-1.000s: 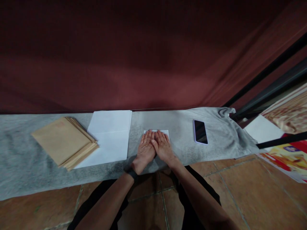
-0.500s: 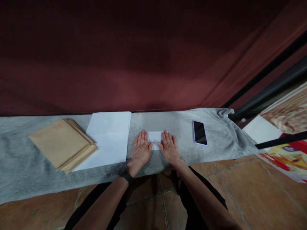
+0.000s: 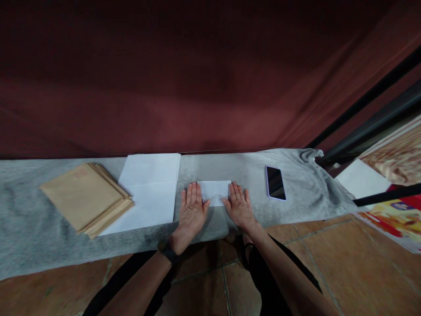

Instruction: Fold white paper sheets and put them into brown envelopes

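A small folded sheet of white paper lies on the grey cloth between my two hands. My left hand rests flat at its left end, fingers stretched out and pointing away from me. At the right end lies my right hand, palm down, its fingers straight too. Both thumbs reach inward onto the paper's near part, and neither hand grips anything. To the left of my left hand is a stack of larger white sheets with a crease across the top one.
A pile of brown envelopes overlaps the white sheets on the left. A phone lies to the right on the grey cloth. Behind hangs a dark red cloth. Black bars and a printed box are at far right.
My hands have slid apart along the folded paper, the left slightly leftward and the right to the right. More of the paper shows between them.
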`<state>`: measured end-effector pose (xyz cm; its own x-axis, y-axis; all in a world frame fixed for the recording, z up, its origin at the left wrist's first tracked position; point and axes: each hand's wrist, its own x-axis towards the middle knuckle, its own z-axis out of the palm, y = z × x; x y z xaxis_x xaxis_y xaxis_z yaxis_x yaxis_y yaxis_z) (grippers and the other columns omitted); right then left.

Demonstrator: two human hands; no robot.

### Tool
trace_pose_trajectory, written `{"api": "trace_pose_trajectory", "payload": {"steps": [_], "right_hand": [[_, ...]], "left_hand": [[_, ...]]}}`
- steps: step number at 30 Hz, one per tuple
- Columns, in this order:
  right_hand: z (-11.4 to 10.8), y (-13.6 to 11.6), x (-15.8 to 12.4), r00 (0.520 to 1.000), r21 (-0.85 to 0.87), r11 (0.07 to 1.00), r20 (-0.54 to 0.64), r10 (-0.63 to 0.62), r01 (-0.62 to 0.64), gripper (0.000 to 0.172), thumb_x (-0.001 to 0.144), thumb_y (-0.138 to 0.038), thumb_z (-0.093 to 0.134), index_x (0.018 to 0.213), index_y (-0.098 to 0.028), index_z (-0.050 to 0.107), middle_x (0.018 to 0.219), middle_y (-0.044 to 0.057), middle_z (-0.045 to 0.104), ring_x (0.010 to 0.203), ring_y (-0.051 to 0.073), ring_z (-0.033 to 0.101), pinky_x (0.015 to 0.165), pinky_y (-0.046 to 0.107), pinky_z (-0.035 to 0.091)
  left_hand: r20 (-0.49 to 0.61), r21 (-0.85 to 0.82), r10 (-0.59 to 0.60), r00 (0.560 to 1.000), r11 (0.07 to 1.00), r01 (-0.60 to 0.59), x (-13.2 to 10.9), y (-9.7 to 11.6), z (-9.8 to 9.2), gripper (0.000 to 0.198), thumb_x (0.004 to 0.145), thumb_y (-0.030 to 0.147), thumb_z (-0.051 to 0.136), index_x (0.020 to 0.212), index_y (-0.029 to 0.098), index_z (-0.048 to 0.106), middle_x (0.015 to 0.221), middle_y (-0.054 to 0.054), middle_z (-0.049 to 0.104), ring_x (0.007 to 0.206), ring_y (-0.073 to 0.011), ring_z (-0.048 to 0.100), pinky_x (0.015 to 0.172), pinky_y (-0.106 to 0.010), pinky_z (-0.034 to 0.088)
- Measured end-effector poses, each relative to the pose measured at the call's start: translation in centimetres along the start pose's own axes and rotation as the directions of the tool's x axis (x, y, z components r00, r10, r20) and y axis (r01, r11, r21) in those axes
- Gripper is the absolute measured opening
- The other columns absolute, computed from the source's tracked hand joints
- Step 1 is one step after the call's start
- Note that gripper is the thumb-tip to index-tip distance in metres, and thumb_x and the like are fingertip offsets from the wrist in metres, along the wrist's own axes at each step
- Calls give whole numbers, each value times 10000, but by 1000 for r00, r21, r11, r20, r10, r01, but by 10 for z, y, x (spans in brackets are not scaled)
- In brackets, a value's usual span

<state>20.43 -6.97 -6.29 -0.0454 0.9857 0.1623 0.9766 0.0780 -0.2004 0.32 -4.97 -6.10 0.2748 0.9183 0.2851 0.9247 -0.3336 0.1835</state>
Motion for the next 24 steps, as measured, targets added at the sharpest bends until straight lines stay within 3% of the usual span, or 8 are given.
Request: {"api": "trace_pose_trajectory", "payload": {"steps": [5,10,18,24], "right_hand": [[3,-15,-11,991,39,992,-69,-113,116,659,1068,-465,294,1594,-70,247,1637,186,305,1526,299,277,1232,527,254],[10,-29,-26,954,51,958,-113,-276,283,655,1066,-435,329,1593,-58,233,1622,195,339,1526,269,284,1228,483,311],[5,-11,-35,960,-4,967,-117,-255,256,715,1053,-479,371,1599,-49,201,1625,219,316,1518,313,295,1205,512,349],[2,-4,-42,971,0,976,-107,-215,216,712,1047,-483,387,1597,-60,229,1632,212,300,1513,325,305,1209,519,343]], "left_hand": [[1,-44,182,983,982,-182,-24,19,-2,670,1022,387,353,1575,30,227,1611,-222,341,1531,-298,254,1230,-517,291],[6,-19,192,981,981,-192,-35,22,2,641,972,216,356,1565,6,237,1615,-234,325,1539,-296,224,1212,-490,329],[17,7,147,989,989,-148,-46,12,-3,775,987,533,437,1526,-15,338,1610,-266,310,1524,-343,262,1226,-500,305],[5,16,132,991,991,-132,-51,7,-7,848,975,593,434,1544,-20,296,1590,-284,335,1507,-371,293,1211,-533,326]]}}
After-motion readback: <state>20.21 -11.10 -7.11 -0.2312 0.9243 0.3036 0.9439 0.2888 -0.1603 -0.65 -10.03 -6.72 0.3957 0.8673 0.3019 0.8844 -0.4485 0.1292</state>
